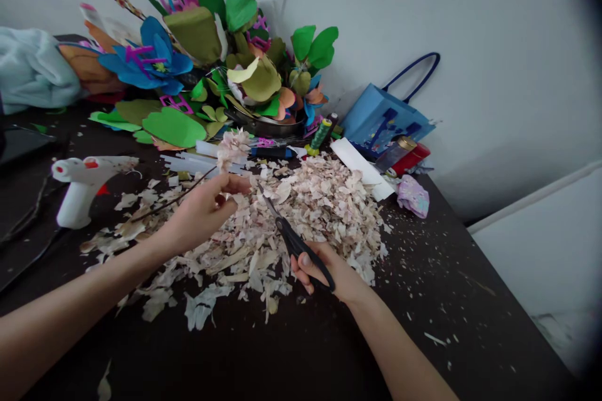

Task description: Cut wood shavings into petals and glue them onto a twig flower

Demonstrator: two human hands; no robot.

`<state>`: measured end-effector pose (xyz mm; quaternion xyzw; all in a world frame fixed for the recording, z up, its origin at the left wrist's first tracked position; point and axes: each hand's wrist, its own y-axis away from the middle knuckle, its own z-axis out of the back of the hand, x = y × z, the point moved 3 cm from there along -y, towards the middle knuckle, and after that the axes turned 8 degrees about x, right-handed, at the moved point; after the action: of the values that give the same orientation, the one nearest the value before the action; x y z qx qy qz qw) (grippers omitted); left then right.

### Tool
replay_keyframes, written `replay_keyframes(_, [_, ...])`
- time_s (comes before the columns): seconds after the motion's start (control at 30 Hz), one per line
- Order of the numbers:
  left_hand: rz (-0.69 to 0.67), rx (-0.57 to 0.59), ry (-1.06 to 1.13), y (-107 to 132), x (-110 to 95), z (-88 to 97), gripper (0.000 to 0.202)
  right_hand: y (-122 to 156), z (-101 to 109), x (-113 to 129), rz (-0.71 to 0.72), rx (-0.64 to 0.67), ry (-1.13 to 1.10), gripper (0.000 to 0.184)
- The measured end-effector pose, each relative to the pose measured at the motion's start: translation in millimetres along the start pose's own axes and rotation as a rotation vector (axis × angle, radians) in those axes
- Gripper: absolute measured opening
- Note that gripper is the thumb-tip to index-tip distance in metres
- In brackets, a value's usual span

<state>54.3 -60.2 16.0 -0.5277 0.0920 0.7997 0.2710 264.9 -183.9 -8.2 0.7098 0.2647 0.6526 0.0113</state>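
My right hand (317,266) grips black-handled scissors (296,238), whose blades point up and left over a heap of dried, pale pink and cream petal pieces (329,200). To the left of the blade tips is my left hand (207,203). Its fingers are bent toward the thumb above the heap; whatever they pinch blends into the petals and I cannot make it out. A thin twig with a pale pink blossom (234,147) at its end lies just behind my left hand.
A white glue gun (79,191) stands at left, its cord trailing. Translucent glue sticks (185,161) and green thread (321,135) lie behind the heap. Colourful artificial flowers (160,62) crowd the back. At right are a blue bag (376,116), a white strip (362,169) and a pink packet (412,196).
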Motion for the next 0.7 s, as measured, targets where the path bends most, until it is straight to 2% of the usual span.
replay_keyframes(0.17, [-0.139,-0.062,-0.167,3,-13,-0.3,0.015,0,-1,0,-0.017,0.011,0.048,0.049])
replay_keyframes(0.27, [-0.102,-0.012,-0.187,3,-8,-2.3,0.015,0,5,-3,0.019,-0.001,0.035,0.048])
replay_keyframes(0.33, [-0.026,0.055,-0.128,2,0,-5.5,0.019,0,9,-4,0.063,-0.002,0.027,0.046])
replay_keyframes(0.43, [0.066,0.21,0.082,1,12,-14.0,0.035,1,12,-4,0.078,-0.011,0.022,0.047])
replay_keyframes(0.53, [0.077,0.338,0.293,0,18,-20.6,0.046,1,13,-1,0.061,-0.032,0.026,0.049])
replay_keyframes(0.63, [0.039,0.36,0.286,-1,19,-20.4,0.046,2,12,1,0.058,-0.029,0.018,0.049])
replay_keyframes(0.7, [0.022,0.316,0.213,-2,17,-17.9,0.04,3,12,3,0.058,-0.041,0.019,0.05])
